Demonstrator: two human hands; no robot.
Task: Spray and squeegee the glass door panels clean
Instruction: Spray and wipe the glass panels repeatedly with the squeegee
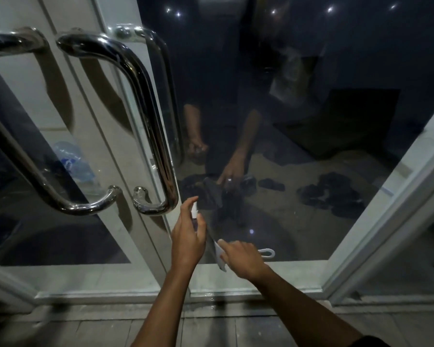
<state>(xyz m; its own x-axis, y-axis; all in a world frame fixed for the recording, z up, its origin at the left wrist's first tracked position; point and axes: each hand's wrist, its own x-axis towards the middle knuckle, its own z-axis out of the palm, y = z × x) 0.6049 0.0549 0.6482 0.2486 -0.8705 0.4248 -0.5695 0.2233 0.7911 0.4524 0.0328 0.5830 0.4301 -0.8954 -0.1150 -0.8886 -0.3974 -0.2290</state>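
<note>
My left hand (188,236) grips a small spray bottle (194,211) with a white nozzle, forefinger raised over its top, close to the lower part of the right glass door panel (298,121). My right hand (241,256) grips a white squeegee (219,256); its blade lies against the glass near the panel's bottom rail, and its looped handle end (267,252) sticks out to the right. The dark glass reflects both of my arms.
Two curved steel pull handles (145,116) stand on the white door frames to the left, beside the left glass panel (35,196). Behind the glass lie dark sandals (331,194) and a water jug (73,161). Grey floor tiles (223,331) run along the threshold.
</note>
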